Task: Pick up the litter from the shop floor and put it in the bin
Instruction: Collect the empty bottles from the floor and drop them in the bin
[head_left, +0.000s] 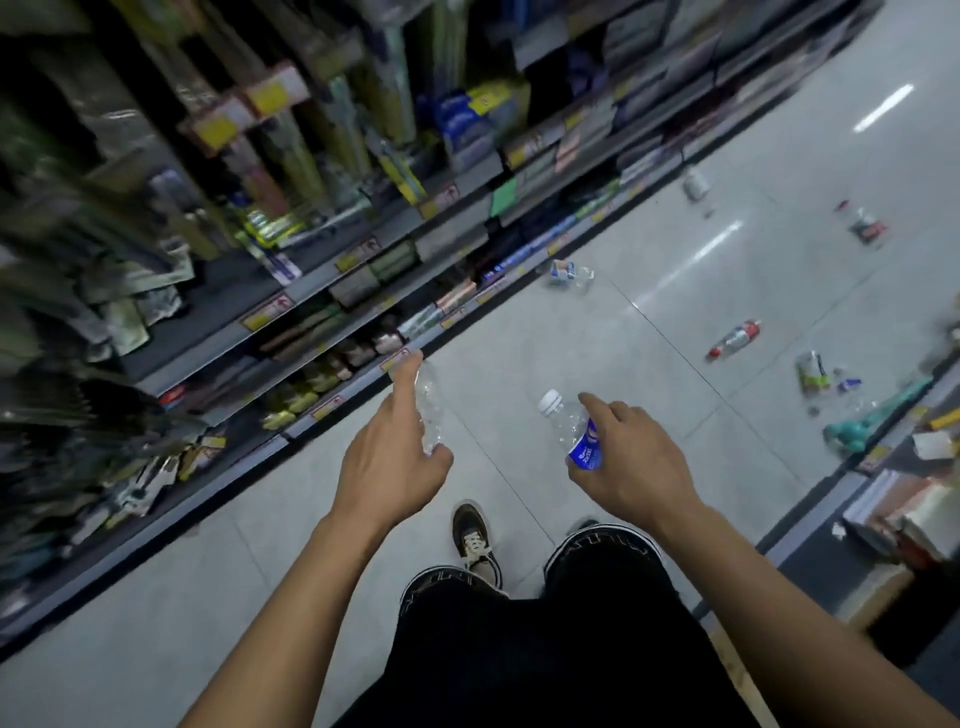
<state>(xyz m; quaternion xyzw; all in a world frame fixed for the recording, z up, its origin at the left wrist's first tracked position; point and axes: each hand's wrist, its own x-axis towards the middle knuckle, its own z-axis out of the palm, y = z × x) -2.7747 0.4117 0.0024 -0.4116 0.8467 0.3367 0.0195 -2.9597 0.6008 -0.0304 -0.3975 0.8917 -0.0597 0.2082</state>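
Our left hand (392, 467) grips a clear bottle (430, 410), index finger along it. Our right hand (631, 460) grips a blue-label bottle (574, 431), white cap up. Both are above the floor (545, 358), beside the shelf unit (311, 291). Further along the shelf unit, still on the floor: a crushed bottle (569, 273), a red-label bottle (735, 339), more litter beyond.
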